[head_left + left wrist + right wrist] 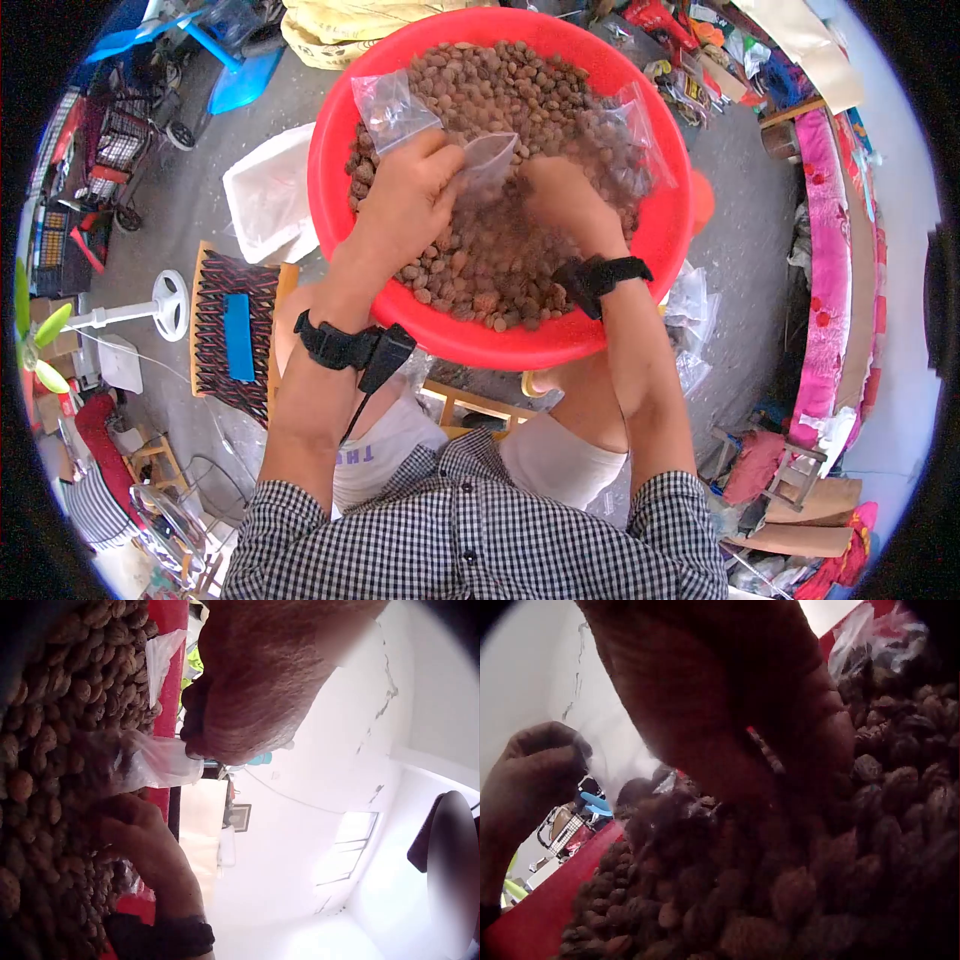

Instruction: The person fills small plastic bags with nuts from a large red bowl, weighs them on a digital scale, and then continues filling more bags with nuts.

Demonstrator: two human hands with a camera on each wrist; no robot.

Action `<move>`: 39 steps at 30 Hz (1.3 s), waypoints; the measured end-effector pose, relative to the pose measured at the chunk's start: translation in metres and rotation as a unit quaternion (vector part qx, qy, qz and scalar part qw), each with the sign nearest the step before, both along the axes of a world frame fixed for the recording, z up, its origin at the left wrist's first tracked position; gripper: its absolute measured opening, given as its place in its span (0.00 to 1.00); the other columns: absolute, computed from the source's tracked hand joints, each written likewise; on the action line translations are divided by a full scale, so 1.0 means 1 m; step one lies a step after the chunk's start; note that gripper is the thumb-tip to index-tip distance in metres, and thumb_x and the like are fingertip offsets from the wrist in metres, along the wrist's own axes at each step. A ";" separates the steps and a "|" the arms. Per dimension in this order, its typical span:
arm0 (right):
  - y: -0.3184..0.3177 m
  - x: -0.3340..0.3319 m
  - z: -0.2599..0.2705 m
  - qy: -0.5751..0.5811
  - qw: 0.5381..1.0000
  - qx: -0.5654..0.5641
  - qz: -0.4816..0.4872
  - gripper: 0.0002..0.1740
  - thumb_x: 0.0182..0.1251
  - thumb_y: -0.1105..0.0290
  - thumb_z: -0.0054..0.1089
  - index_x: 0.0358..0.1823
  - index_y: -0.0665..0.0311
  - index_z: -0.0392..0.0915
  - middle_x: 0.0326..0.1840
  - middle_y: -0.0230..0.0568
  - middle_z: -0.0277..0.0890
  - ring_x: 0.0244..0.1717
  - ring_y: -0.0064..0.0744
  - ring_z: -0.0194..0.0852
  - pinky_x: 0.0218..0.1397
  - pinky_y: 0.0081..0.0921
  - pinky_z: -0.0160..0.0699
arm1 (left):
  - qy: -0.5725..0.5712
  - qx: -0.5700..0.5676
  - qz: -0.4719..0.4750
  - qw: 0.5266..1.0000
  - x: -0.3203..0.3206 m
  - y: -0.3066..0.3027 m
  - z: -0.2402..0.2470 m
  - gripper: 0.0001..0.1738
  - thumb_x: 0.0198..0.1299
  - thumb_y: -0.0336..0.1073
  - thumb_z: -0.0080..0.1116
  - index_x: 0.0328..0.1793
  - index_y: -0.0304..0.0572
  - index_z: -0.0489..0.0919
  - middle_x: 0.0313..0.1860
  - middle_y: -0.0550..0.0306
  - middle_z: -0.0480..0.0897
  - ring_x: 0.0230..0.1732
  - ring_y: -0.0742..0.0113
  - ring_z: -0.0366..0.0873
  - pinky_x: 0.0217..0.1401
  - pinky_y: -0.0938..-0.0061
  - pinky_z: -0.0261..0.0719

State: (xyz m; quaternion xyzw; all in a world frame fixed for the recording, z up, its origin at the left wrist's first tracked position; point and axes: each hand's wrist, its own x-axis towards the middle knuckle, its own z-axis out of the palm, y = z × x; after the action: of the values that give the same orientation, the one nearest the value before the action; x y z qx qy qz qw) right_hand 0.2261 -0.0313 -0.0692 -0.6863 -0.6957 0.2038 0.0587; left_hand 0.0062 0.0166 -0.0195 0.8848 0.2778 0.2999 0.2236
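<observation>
A large red basin [332,190] is filled with brown, wrinkled peach pits [500,85]. Over its left half my left hand [408,195] pinches a clear plastic bag [488,163] by its upper edge. The bag hangs down against the pits, as the left wrist view shows. Just right of the bag, my right hand [572,200] reaches down among the pits, blurred in the head view. In the right wrist view its fingertips are hidden in the dark heap, and I cannot tell whether they grip any pits.
Another clear bag [390,105] lies at the basin's left rim, and one more [645,140] on the right side. More plastic bags [690,310] are on the floor at right. A woven stool [238,335], a white sack [272,195] and a fan [45,335] stand left.
</observation>
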 end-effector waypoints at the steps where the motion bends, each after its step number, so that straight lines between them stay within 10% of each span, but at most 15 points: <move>1: 0.000 -0.001 0.004 0.000 1.000 -0.009 -0.005 0.17 0.45 0.77 0.58 0.40 0.68 0.80 0.40 0.58 0.80 0.46 0.55 0.79 0.48 0.42 0.78 | -0.003 -0.003 -0.002 1.000 0.000 0.000 -0.001 0.11 0.51 0.25 0.59 0.42 0.34 0.78 0.40 0.45 0.77 0.43 0.44 0.78 0.44 0.60 0.76; 10: 0.005 0.015 -0.012 0.000 1.000 0.022 0.016 0.13 0.49 0.72 0.59 0.37 0.69 0.81 0.35 0.56 0.80 0.38 0.49 0.81 0.43 0.39 0.78 | -0.043 0.008 -0.006 0.999 0.000 -0.001 -0.004 0.11 0.51 0.24 0.59 0.42 0.33 0.77 0.39 0.44 0.76 0.43 0.42 0.77 0.45 0.58 0.75; 17: -0.009 -0.011 0.096 0.314 0.920 0.138 -0.189 0.09 0.55 0.73 0.62 0.36 0.71 0.80 0.31 0.48 0.80 0.35 0.36 0.80 0.41 0.30 0.76 | -0.037 -0.006 -0.017 0.999 0.000 -0.001 -0.008 0.10 0.49 0.22 0.57 0.39 0.32 0.74 0.38 0.43 0.74 0.41 0.42 0.75 0.44 0.56 0.74; 25: -0.002 -0.046 0.096 0.239 0.951 0.195 -0.032 0.13 0.59 0.73 0.59 0.43 0.73 0.79 0.40 0.58 0.80 0.44 0.52 0.81 0.49 0.37 0.76 | -0.058 0.018 -0.016 0.998 0.003 -0.002 -0.008 0.12 0.49 0.31 0.63 0.36 0.33 0.75 0.35 0.43 0.74 0.38 0.41 0.75 0.40 0.54 0.75; 39: 0.002 -0.054 0.098 0.317 0.917 0.230 -0.071 0.10 0.66 0.73 0.54 0.41 0.72 0.79 0.32 0.51 0.80 0.34 0.42 0.81 0.40 0.30 0.77 | -0.057 0.014 -0.023 0.998 0.000 -0.004 -0.005 0.11 0.46 0.25 0.61 0.37 0.33 0.75 0.35 0.43 0.73 0.39 0.40 0.75 0.41 0.55 0.75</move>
State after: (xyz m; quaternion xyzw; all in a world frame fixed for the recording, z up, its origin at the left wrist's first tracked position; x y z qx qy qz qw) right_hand 0.1717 -0.0294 0.0288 -0.6011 -0.6173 0.2408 0.4468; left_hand 0.0063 0.0129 -0.0245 0.8753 0.2404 0.3483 0.2337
